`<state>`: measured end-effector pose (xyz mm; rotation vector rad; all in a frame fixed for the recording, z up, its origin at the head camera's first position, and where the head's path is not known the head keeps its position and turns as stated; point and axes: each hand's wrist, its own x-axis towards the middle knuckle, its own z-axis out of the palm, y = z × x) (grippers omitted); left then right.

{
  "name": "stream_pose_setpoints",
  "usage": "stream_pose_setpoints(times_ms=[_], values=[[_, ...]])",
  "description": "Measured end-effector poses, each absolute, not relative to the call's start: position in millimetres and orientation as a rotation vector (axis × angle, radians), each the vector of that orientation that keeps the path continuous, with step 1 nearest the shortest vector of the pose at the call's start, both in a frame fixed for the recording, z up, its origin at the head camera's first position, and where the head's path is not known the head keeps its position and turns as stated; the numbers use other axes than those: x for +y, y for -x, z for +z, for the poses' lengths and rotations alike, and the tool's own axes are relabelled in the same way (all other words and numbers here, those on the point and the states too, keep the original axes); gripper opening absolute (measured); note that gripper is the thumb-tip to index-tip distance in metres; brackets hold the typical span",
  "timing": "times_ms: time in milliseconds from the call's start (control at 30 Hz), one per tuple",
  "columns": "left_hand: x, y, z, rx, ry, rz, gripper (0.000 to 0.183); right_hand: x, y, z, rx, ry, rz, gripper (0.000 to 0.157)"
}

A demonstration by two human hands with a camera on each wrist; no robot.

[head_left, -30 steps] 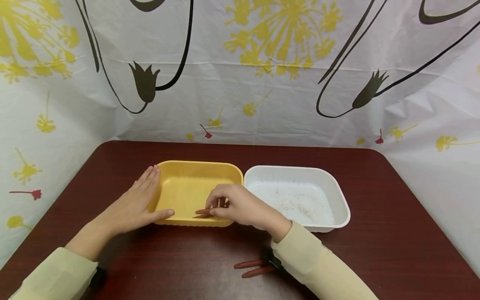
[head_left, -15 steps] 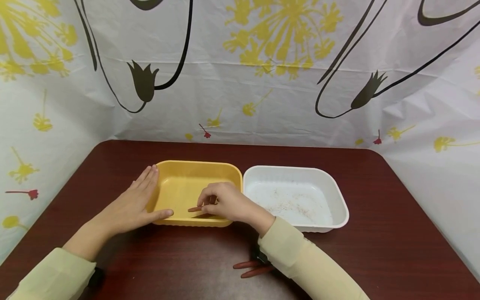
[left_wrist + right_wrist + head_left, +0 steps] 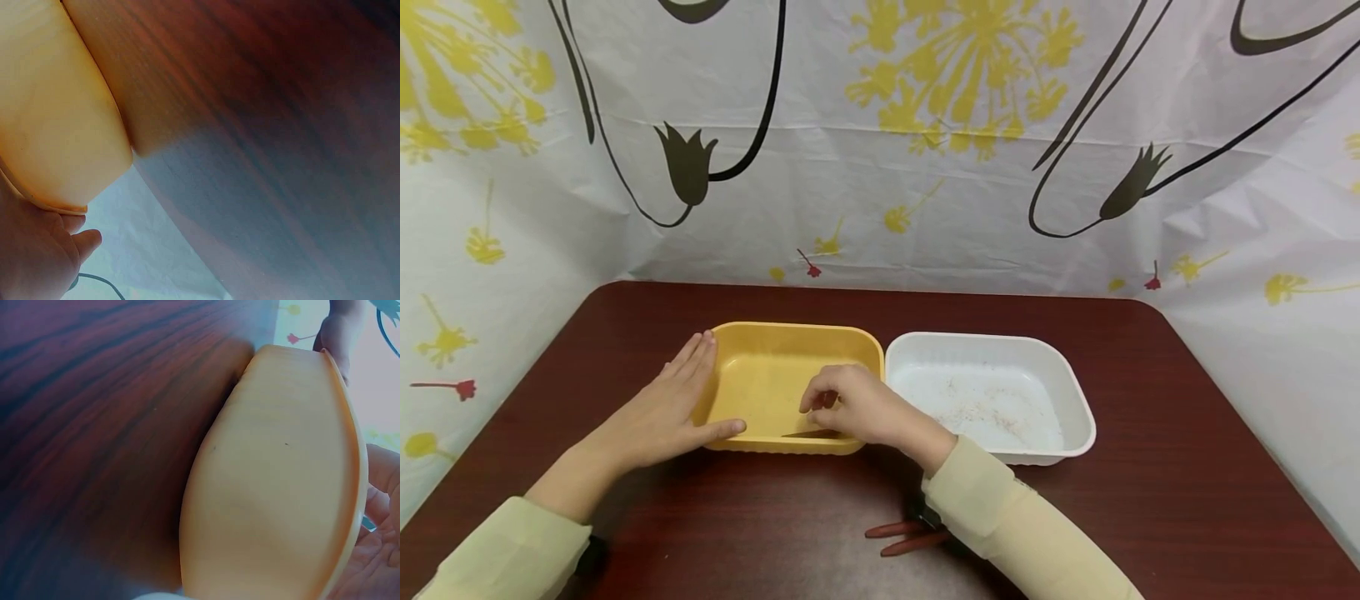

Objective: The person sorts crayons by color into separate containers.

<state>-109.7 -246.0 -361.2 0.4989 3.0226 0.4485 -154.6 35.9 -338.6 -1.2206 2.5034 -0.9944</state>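
Observation:
The left hand (image 3: 670,408) presses against the left end of the yellow tray (image 3: 797,333), fingers straight along the wall and thumb over the near rim. Inside the tray's near right part, the right hand (image 3: 857,404) has its fingers bent, with a small gap between thumb and index tip. No stick sticks out of the fingers; I cannot tell if one is in them. A dark brown sliver (image 3: 808,433) shows below, at the near inner wall. Two slender reddish-brown tapered sticks (image 3: 913,545) lie on the table, partly covered by the right cuff. The right wrist view shows the yellow tray (image 3: 275,469) wall.
A white tray (image 3: 985,342) with reddish specks on its floor stands right up against the yellow one. Both stand on a dark red-brown table (image 3: 737,517). A patterned white sheet (image 3: 850,167) hangs behind and at the sides.
The right hand moved left within the yellow tray, then stayed nearly in place. The reddish-brown stick that showed between its fingertips has gone from sight. The left hand has not moved.

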Motion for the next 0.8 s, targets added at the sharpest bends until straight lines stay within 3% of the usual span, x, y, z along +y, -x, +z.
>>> stream_pose_setpoints(times_ms=[333, 800], values=[[-245.4, 108.7, -361.4, 3.013, -0.5, 0.464, 0.113, 50.9, 146.7, -332.2, 2.486, 1.072, -1.056, 0.009], [-245.7, 108.9, -359.7, 3.01, -0.513, 0.44, 0.113, 79.9, 137.5, -324.7, 2.499, 1.14, -1.101, 0.007]])
